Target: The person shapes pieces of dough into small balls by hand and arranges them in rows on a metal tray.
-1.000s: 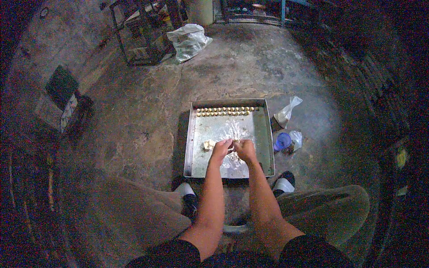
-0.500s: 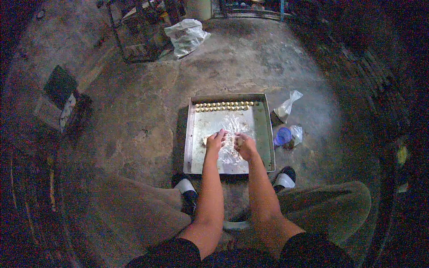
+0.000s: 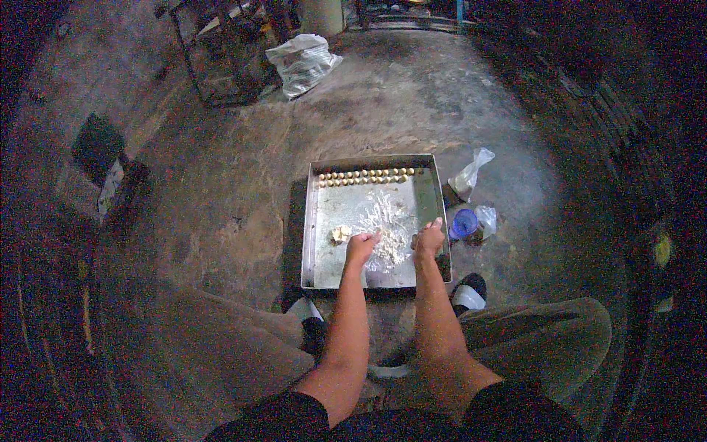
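On the floor between my feet lies a square metal tray (image 3: 312, 221). Two rows of small pale balls (image 3: 368, 177), which look like dough, line its far side. White powder (image 3: 384, 214) is strewn and heaped mid-tray. My left hand (image 3: 359, 249) is closed at the powder's left edge, fingertips pressed together; whatever they may hold is hidden. Beside its knuckles rests a pale, dough-like lump (image 3: 340, 234). Over the tray's right part, my right hand (image 3: 429, 239) is curled closed with the thumb on top. I cannot make out anything in it.
Right of the tray stand a blue-purple cup (image 3: 464, 223), a small clear bag (image 3: 486, 219) and a tied plastic bag (image 3: 471, 175) with pale contents. A larger whitish plastic sack (image 3: 303, 65) sits farther off beside a dark metal frame (image 3: 213, 66). My shoes (image 3: 469, 292) flank the tray's near corners.
My hands have parted: the right moved right, away from the middle, and the left shifted slightly nearer to me. The powder heap and the pale lump now show more fully.
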Available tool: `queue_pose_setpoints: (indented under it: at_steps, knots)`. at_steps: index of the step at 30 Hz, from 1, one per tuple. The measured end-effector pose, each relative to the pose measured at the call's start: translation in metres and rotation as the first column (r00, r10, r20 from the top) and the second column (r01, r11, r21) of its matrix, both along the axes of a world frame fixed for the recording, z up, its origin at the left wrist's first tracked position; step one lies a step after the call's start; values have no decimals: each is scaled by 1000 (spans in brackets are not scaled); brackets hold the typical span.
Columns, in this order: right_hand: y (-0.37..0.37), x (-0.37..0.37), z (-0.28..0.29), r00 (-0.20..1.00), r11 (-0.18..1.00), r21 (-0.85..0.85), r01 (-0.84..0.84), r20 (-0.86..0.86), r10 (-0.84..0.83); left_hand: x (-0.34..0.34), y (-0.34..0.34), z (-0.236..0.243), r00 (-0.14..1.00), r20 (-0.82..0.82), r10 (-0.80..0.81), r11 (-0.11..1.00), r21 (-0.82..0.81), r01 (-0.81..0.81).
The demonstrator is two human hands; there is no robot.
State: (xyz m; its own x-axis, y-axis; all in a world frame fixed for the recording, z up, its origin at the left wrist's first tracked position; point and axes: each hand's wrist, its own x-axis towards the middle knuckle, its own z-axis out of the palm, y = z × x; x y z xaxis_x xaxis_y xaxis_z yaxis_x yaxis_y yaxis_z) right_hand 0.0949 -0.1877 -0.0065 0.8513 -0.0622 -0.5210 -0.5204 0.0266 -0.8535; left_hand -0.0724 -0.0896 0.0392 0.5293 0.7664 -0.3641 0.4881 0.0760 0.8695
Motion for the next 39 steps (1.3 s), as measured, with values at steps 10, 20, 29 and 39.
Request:
queue_pose_setpoints:
  at_steps: [10,20,29,39]
  knots:
    - [-2,-40,61,467,370,349,-861,255,847,0,-4,39,929,293,-228,974,56,222]
    - [-13,-39,56,493,457,198,-867,204,846,5,-5,36,967,130,-218,955,231,184]
    - [-13,-40,25,149,-40,-800,-598,-159,976,-10,10,-14,916,-189,355,829,516,-215]
    - [2,-41,-19,254,268,-705,-656,129,959,-22,-52,-26,800,-392,454,699,713,-48]
